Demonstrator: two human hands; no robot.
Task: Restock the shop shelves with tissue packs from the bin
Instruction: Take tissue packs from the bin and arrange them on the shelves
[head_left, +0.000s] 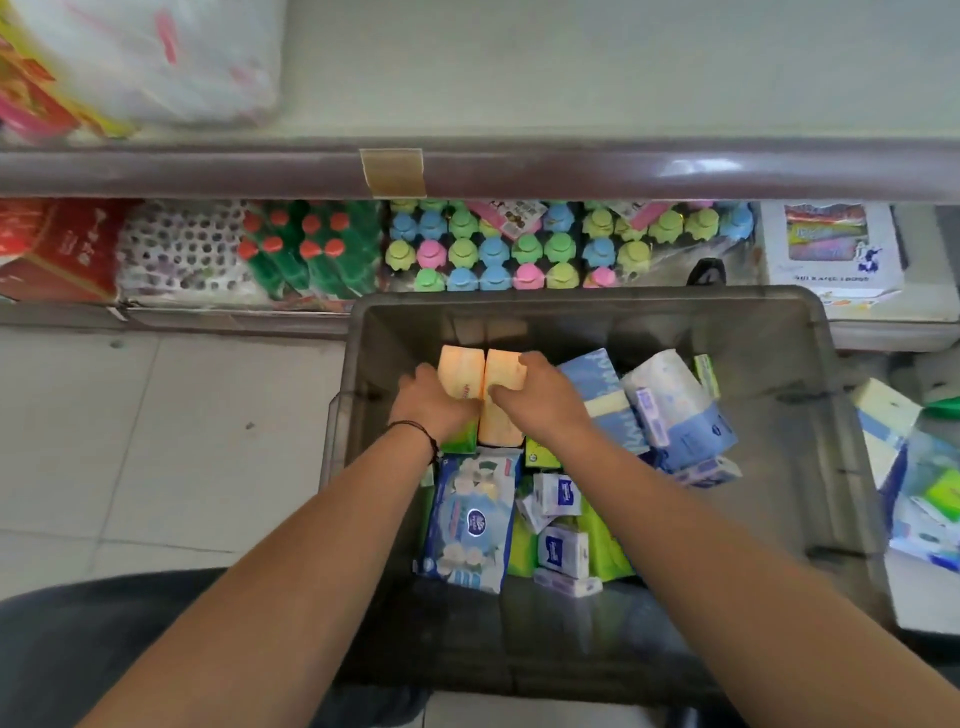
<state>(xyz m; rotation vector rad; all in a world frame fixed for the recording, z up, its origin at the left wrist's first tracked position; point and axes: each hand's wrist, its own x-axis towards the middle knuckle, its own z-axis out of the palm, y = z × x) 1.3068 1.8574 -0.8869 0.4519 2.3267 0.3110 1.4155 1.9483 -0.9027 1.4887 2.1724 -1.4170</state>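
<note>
both hands are down in the grey bin (810, 415) at the foot of the shelf (519, 169). the left hand (434, 397) has its fingers curled round one orange tissue pack (458, 373); the right hand (540, 395) grips the second orange pack (506, 371) touching it. blue and white packs (675, 410) lie beside.

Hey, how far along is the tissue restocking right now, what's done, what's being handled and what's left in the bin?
Done: nothing shows as restocked; the upper shelf is largely bare. In hand: the left hand and right hand each grip an orange tissue pack inside the grey bin. Left: many packs remain in the bin, among them a blue wipes pack, small white packs and blue tissue packs.
</note>
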